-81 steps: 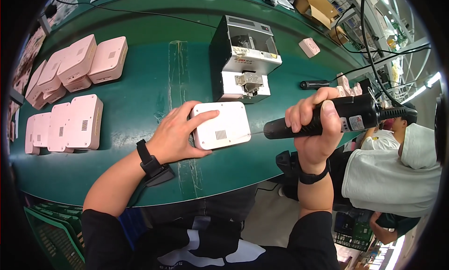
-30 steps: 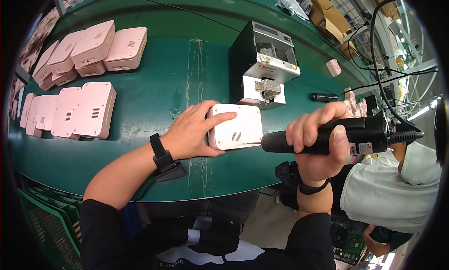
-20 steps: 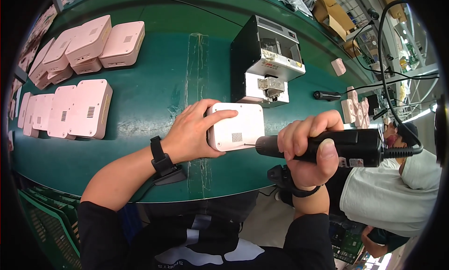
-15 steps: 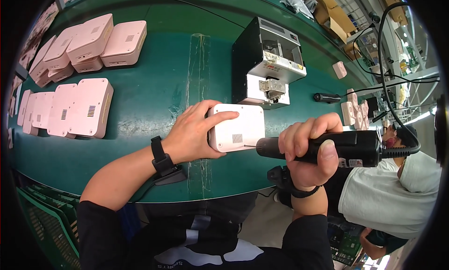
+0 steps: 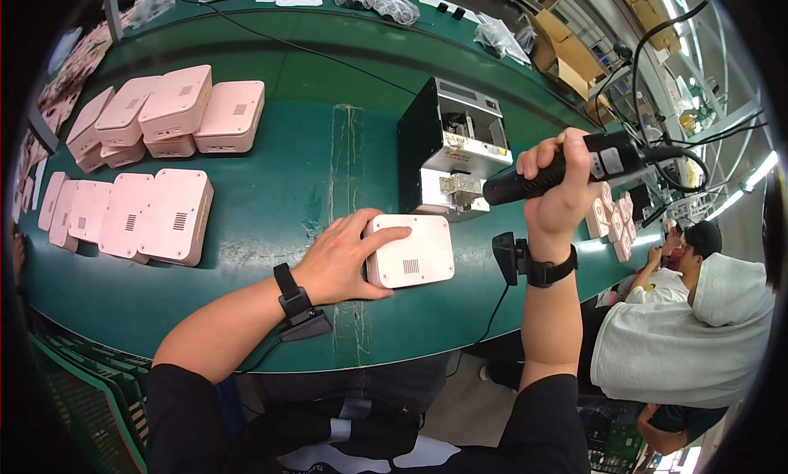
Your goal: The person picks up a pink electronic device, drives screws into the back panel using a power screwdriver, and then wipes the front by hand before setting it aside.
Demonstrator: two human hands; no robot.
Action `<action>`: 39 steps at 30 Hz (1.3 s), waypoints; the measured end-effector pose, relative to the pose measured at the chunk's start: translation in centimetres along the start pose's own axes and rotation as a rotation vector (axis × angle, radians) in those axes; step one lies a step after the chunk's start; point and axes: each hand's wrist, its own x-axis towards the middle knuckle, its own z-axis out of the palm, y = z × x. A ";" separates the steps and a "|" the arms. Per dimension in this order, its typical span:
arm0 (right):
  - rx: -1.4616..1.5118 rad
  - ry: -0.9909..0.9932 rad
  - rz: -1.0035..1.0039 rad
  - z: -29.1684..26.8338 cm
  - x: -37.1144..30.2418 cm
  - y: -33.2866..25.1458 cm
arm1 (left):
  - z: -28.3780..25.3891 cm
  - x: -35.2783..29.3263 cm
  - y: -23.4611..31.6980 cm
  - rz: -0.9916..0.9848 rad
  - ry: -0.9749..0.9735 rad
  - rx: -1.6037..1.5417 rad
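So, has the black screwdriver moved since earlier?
Yes. In the right hand, the screwdriver has risen in view, from below the machine to level with its metal front, away from the pale box.

A black shirt [image 5: 373, 439] with pale grey patches [image 5: 427, 452] accompanies black wrist straps [image 5: 553, 271] bearing boxy, cabled modules [image 5: 305, 325].

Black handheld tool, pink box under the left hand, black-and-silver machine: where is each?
Black handheld tool [image 5: 506, 187]: head view, front of its barrel.
Held pink box [image 5: 424, 248]: head view, upper face.
Black-and-silver machine [image 5: 469, 158]: head view, silver front.
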 end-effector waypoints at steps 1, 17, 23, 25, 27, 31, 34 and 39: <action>0.006 -0.007 -0.002 0.1 0.1 0.2 | 0.0 -0.1 -0.1 -0.001 -0.005 -0.010; 0.242 -0.383 0.287 4.3 -8.7 -6.2 | 0.3 -0.4 -1.0 -0.028 0.002 -0.056; 0.231 -0.440 0.340 5.0 -9.3 -5.7 | 0.7 -0.7 -1.2 -0.006 0.030 -0.066; 0.217 -0.447 0.360 5.4 -10.0 -5.4 | 0.9 -0.7 -1.3 0.014 0.057 -0.074; 0.190 -0.450 0.393 6.1 -10.9 -5.3 | 1.0 -0.7 -1.4 0.063 0.103 -0.084; 0.061 -0.439 0.229 7.8 -12.2 -4.0 | 1.0 -1.2 -1.6 0.049 0.113 -0.057; 0.161 -0.567 0.264 6.8 -11.7 -4.0 | 1.2 -1.0 -1.7 0.055 0.143 -0.073; 0.198 -0.739 0.215 6.6 -11.2 -3.4 | 1.5 -1.1 -1.9 0.073 0.156 -0.082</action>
